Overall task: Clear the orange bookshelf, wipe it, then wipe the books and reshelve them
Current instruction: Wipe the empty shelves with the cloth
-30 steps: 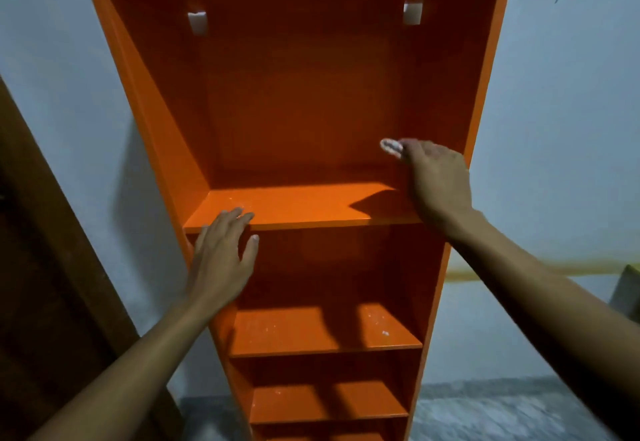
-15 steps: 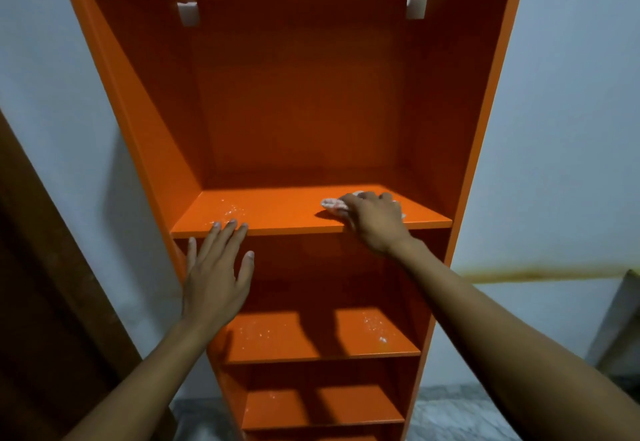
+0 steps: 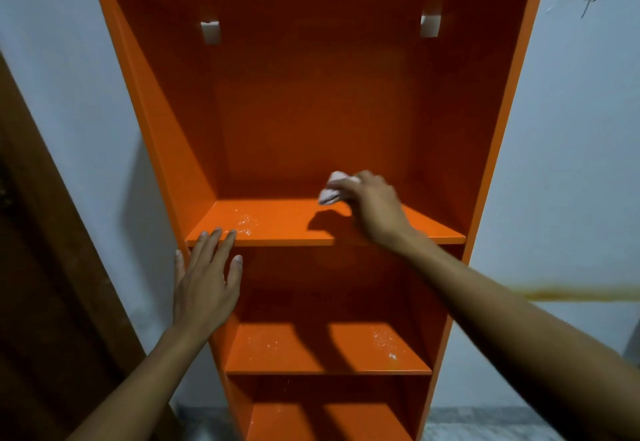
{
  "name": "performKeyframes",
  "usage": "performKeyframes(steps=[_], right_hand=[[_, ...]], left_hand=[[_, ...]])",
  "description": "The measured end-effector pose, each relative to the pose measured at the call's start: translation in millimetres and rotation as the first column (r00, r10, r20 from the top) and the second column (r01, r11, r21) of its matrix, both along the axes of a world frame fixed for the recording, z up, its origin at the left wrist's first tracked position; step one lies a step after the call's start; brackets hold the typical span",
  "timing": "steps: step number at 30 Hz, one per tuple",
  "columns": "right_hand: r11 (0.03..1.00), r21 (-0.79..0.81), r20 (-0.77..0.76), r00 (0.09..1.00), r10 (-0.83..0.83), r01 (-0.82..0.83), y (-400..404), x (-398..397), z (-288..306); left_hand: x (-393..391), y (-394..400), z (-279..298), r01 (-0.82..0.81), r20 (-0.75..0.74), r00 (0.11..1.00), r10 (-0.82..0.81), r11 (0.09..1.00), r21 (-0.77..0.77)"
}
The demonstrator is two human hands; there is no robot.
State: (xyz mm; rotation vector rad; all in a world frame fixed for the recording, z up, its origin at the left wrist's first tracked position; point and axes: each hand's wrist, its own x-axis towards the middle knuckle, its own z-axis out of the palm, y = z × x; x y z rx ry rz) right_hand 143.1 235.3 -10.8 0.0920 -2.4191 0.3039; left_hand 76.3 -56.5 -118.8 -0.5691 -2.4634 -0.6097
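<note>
The orange bookshelf (image 3: 311, 101) stands against a pale wall with no books on any shelf in view. My right hand (image 3: 375, 206) is inside the upper compartment, shut on a small white cloth (image 3: 334, 191) held just above the back of the shelf board (image 3: 277, 222). White dust specks lie on the left part of that board. My left hand (image 3: 204, 281) is flat and open, its fingertips on the board's front edge at the left side panel. No books are in view.
A dark brown wooden door or frame (image 3: 52, 267) runs down the left. Two white brackets (image 3: 210, 31) sit high on the back panel. The lower shelf (image 3: 329, 350) carries white specks. Grey floor shows at the bottom right.
My right hand dropped with the cloth from the right inner wall onto the shelf board, then lifted slightly toward the back. The left hand stayed at the front edge.
</note>
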Motion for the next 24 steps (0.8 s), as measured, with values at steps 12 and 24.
performKeyframes(steps=[12, 24], right_hand=[[0.844, -0.178, 0.651, 0.704, -0.285, 0.506, 81, -65, -8], [0.982, 0.146, 0.501, 0.865, 0.03, -0.119, -63, -45, -29]], left_hand=[[-1, 3, -1, -0.02, -0.014, 1.0, 0.02, 1.0, -0.001], [4, 4, 1, 0.027, 0.043, 0.998, -0.04, 0.963, 0.269]])
